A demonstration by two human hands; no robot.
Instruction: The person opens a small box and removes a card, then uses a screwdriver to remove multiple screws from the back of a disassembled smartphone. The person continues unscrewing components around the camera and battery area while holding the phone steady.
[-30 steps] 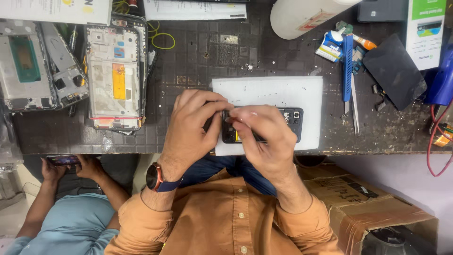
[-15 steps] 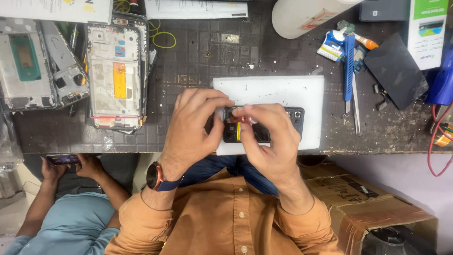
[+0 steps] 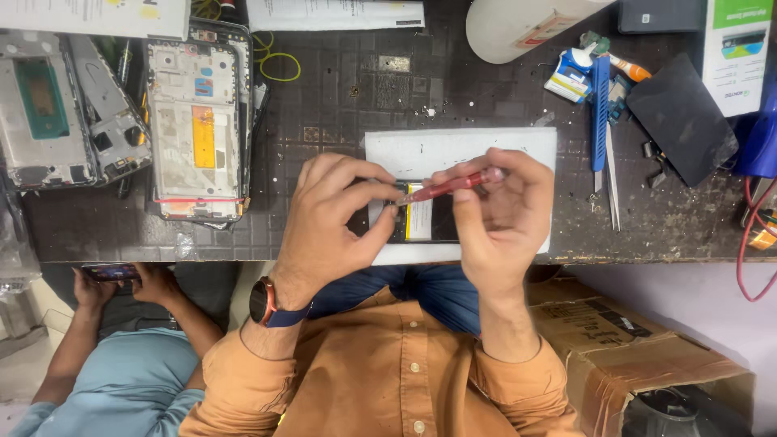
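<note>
I see a dark, scuffed table (image 3: 340, 97) with a square-grid texture filling the upper half of the frame, its front edge running across the middle. At centre lies a white sheet (image 3: 453, 150), and on it an opened phone (image 3: 429, 220) with its pale battery showing. My left hand (image 3: 332, 222) rests on the phone's left end, fingers curled over it, the grip closed on the phone. My right hand (image 3: 502, 218) has its grip closed around a red screwdriver (image 3: 449, 185), whose tip points left to the phone's upper edge near the left thumb.

In the upper left lie stripped phone frames (image 3: 198, 129) and further boards beside them. In the upper right I see blue tweezers (image 3: 600, 105), a black panel (image 3: 680, 117) and a white cylinder (image 3: 526, 24).

Below the table edge, lower right, sits a cardboard box (image 3: 631, 348) on a pale floor. At lower left another person in a light blue shirt (image 3: 121, 380) holds a phone under the table
</note>
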